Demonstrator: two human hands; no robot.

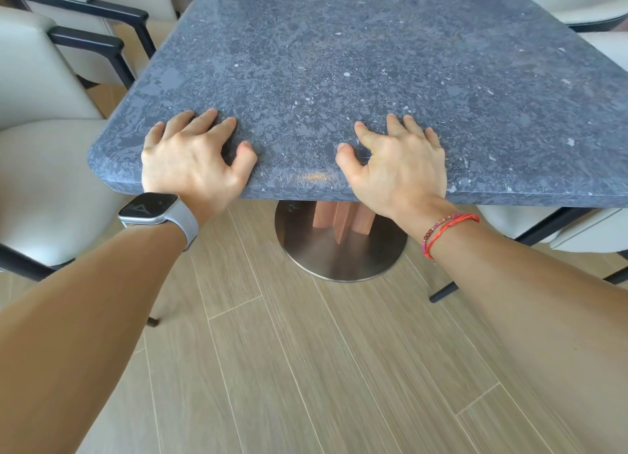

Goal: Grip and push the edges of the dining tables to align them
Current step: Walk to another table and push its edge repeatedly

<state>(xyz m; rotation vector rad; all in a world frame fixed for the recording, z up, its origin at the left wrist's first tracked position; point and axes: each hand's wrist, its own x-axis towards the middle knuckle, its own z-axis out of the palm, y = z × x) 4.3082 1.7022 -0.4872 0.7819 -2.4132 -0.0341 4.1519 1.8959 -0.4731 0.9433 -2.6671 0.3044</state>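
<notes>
On steel base (339,254), speckled blue-grey table (339,62)

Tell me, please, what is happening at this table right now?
A person has both hands on the near edge of a grey speckled dining table. The left hand, with a watch on its wrist, and the right hand press on the top with fingers spread and the heels of the palms at the rim. Pale chairs stand on either side. No second table is in view, so alignment cannot be judged.
</notes>
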